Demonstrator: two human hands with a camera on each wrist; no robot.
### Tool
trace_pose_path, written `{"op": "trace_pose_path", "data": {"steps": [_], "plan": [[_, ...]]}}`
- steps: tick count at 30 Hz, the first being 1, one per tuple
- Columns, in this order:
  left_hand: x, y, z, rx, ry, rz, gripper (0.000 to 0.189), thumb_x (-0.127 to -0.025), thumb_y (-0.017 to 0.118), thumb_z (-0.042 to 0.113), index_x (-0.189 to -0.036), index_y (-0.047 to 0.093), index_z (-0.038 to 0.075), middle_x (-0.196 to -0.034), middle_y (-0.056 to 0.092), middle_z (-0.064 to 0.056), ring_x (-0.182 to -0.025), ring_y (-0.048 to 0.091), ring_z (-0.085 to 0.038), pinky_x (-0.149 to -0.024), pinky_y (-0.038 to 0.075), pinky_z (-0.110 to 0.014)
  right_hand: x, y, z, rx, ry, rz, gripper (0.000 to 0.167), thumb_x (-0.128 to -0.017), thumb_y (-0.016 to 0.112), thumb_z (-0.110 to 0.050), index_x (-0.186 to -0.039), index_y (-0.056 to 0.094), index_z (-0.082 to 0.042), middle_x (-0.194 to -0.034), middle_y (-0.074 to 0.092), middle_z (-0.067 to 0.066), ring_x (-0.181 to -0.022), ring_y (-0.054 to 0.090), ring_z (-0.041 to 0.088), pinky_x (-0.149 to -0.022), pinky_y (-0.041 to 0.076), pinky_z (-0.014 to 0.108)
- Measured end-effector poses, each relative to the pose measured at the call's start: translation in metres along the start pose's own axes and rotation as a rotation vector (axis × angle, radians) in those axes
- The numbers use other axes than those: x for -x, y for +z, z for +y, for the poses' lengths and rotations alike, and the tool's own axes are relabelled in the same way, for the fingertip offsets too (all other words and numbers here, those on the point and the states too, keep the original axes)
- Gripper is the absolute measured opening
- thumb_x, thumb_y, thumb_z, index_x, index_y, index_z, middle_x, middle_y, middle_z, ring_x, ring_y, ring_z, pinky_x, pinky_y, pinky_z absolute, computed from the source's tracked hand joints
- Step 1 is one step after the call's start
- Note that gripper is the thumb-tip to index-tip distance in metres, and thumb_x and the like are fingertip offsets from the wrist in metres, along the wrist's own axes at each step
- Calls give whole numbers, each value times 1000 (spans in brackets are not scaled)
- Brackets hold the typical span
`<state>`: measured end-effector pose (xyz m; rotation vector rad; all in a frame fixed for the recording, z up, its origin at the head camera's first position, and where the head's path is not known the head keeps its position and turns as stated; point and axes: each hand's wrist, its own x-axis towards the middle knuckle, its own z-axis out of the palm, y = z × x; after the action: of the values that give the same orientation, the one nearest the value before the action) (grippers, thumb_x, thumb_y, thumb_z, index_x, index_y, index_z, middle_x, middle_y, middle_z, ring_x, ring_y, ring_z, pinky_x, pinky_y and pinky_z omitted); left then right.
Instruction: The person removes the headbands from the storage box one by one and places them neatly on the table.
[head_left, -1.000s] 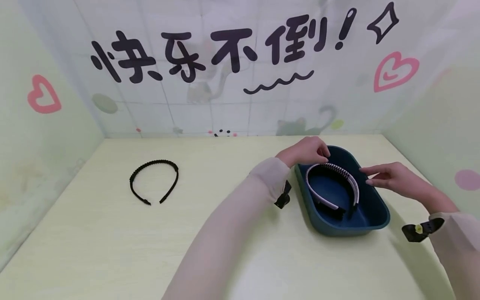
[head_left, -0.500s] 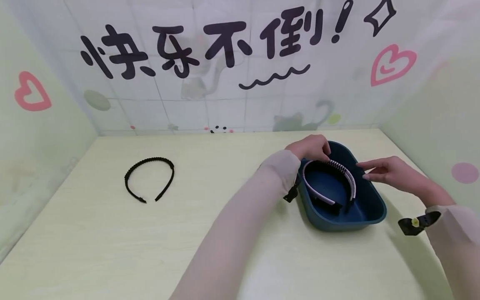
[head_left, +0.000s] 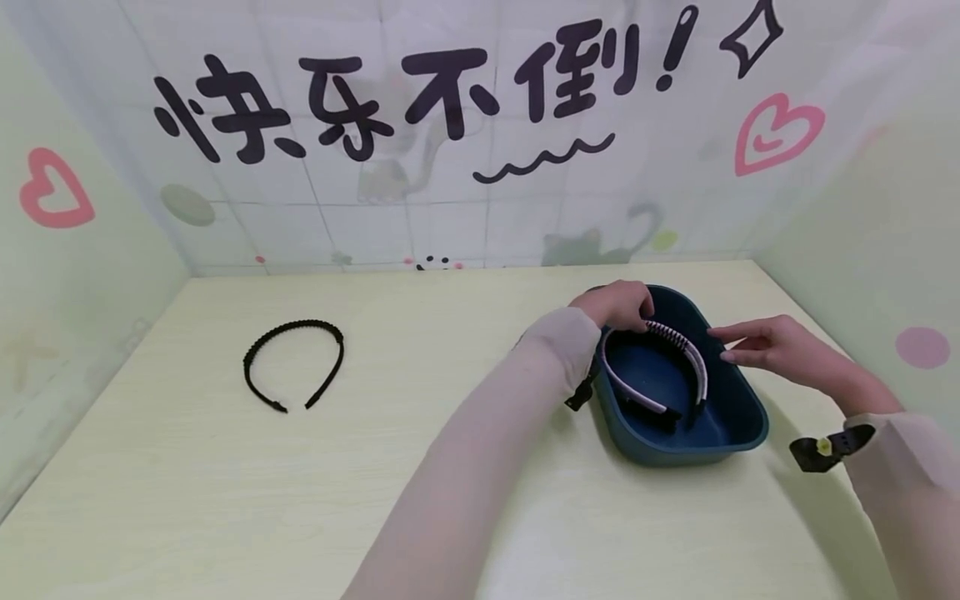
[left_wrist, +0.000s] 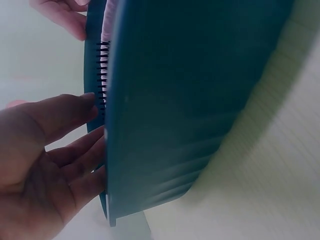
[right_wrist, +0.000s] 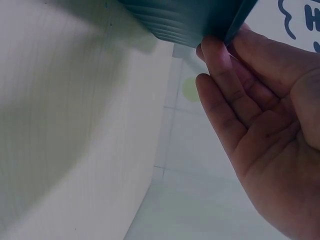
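Note:
A dark blue plastic tub (head_left: 645,450) stands on the right of the table. Inside it lies a pale headband (head_left: 693,358) with dark teeth along its top and black along its inner side. My left hand (head_left: 618,304) reaches over the tub's far left rim, its curled fingers pinching the top of the headband; the tub wall hides part of the fingertips in the left wrist view. My right hand (head_left: 787,354) pinches the right rim, thumb on one side and fingers on the other. A black headband (head_left: 295,325) with a braided-looking top lies at left.
A pale wood-grain table (head_left: 225,483) carries everything. Printed cloth walls (head_left: 450,192) with black characters and pink hearts close off the back and both sides. Black straps with small devices (head_left: 825,450) sit at the wrists.
My left hand has shifted from the rim onto the top of the pale headband. The right hand has stayed at the tub's rim. The head view has turned slightly.

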<state>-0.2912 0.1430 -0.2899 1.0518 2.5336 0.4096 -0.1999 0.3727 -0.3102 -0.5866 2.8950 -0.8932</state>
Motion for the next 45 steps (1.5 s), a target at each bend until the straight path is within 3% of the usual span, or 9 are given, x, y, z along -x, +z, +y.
{"op": "trace_pose_path", "data": {"steps": [7,16,34,41,45], "plan": [[4,2,0,-3,-21,-3,34,-91,55,9,-125,57,11,-123,55,0,-108,49,-10,-86,41,-18,1,1,0,3,3,10,35,-85,64,-6,-116,59,9,-105,62,26,-77,61,-1,-64,49,17],[7,8,-6,47,-63,42,33,-90,55,3,-122,60,14,-120,56,1,-103,51,-10,-77,45,-19,2,0,1,-17,33,-7,37,-86,63,-8,-118,57,9,-108,60,26,-78,61,-1,-66,49,17],[5,6,-6,-8,-9,103,35,-90,51,-1,-119,62,13,-117,59,2,-109,51,-10,-87,42,-18,3,0,1,-25,54,-13,38,-87,62,-10,-120,56,8,-111,60,26,-80,61,0,-68,49,18],[8,2,-8,-8,58,143,33,-89,53,1,-118,63,11,-114,61,0,-105,54,-11,-85,43,-18,4,-1,2,-31,60,-2,38,-87,62,-10,-120,56,8,-110,60,25,-80,61,0,-68,49,18],[11,-2,-8,14,89,135,33,-89,54,0,-118,63,10,-113,62,-1,-103,54,-11,-82,44,-16,3,0,2,-45,54,-6,38,-87,63,-10,-120,56,8,-110,60,25,-80,61,0,-67,49,19]]}}
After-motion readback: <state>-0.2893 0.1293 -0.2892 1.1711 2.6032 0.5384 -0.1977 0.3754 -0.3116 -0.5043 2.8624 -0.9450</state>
